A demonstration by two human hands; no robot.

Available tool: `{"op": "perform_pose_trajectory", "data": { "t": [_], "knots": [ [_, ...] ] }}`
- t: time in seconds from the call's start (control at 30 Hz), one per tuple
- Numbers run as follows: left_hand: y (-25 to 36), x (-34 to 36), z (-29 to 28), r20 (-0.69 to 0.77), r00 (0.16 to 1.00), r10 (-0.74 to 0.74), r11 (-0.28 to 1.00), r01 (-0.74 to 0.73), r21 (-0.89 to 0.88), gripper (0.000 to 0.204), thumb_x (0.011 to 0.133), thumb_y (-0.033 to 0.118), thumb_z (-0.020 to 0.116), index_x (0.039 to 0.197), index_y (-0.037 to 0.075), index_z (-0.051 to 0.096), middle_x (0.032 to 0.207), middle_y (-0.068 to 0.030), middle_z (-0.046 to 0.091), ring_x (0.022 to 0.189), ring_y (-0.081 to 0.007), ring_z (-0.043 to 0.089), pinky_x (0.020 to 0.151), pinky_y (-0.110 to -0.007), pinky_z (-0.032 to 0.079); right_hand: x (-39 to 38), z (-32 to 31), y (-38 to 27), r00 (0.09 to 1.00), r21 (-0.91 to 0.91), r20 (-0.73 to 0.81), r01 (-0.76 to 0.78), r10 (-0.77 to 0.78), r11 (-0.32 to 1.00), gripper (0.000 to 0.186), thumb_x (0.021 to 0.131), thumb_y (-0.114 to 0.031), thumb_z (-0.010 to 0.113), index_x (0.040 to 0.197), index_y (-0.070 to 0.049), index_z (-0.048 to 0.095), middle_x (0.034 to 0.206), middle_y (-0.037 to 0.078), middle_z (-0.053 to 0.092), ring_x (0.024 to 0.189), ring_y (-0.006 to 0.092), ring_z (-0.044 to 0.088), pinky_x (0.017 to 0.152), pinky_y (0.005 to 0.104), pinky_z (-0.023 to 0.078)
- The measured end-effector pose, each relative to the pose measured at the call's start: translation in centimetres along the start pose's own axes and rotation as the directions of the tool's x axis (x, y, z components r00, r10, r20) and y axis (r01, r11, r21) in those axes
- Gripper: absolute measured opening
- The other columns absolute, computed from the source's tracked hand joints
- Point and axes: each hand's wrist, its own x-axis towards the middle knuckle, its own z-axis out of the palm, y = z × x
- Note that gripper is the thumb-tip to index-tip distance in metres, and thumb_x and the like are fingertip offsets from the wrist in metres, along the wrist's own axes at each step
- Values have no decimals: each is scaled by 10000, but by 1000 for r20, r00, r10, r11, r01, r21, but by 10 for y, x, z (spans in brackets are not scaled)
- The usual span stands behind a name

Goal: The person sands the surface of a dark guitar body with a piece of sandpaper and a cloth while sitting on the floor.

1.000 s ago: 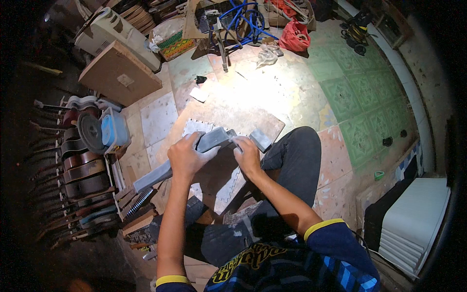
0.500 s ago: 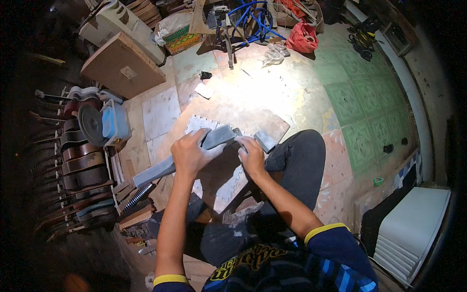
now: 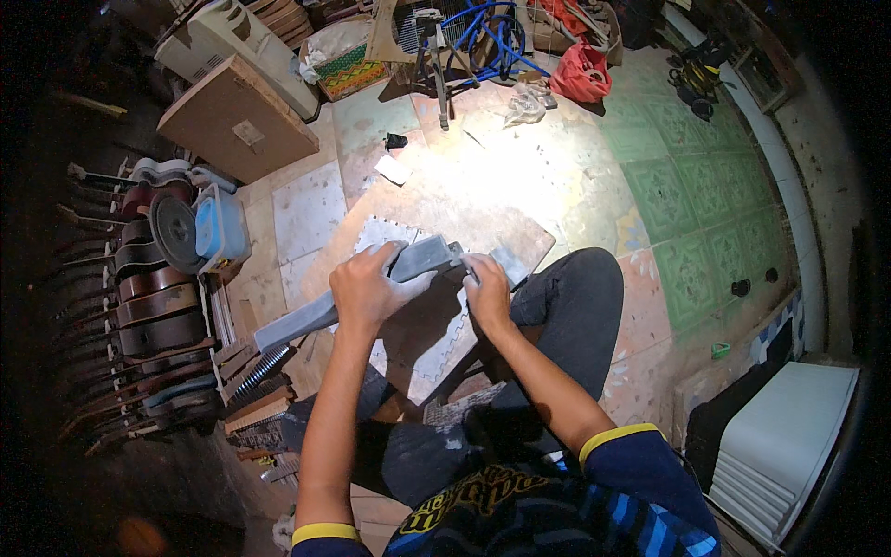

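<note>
A long grey, dusty piece with a thicker upper end lies diagonally above a white interlocking mat on a wooden board. My left hand is wrapped round it below the thick end. My right hand is curled at that upper end; what its fingertips hold, if anything, is too small to make out. A grey block sits just right of my right hand, partly hidden by it. My bent knee in dark trousers is beside the board.
Guitar bodies line the dark left side, near a clear tub. A brown box, blue tubing and a red bag lie at the back. Green tiles and a white appliance are at the right.
Both hands and the long piece have shifted a little to the right in the picture. My right hand now overlaps more of the grey block, and the surroundings have also shifted slightly.
</note>
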Motion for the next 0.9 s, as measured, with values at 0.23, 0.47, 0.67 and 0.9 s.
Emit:
{"op": "perform_pose_trajectory", "data": {
  "t": [0.23,0.47,0.67,0.9],
  "knots": [
    [-3,3,0,23,1000,-5,1000,5,5,496,618,475,914,961,139,788,742,-96,730,655,-267,718,606,-358,557,2,-1,-8,1000,23,2,30,-30,999,422,761,52,654,1172,-27,707,1190,141,680,1124,341,619,1007,412,482],
    [-3,3,0,12,1000,2,1000,-2,21,491,624,475,911,965,145,788,739,-105,731,654,-270,722,607,-363,560,6,-2,-9,997,13,1,-74,74,997,413,761,64,668,1162,-25,711,1205,141,677,1134,331,621,1016,411,477],
    [-2,2,1,-3,1000,-13,1000,13,12,493,622,478,911,966,148,787,731,-108,727,651,-279,720,605,-365,560,2,-2,-14,998,21,22,-54,54,998,425,765,64,666,1180,-19,709,1200,145,673,1142,343,612,1020,411,472],
    [0,2,0,-7,1000,-7,1000,7,4,469,630,461,910,958,147,789,742,-96,731,650,-272,717,603,-355,554,-2,-1,-13,999,10,5,32,-32,999,439,774,66,627,1195,-27,706,1205,152,667,1143,352,600,1023,419,464]
  ]
}}
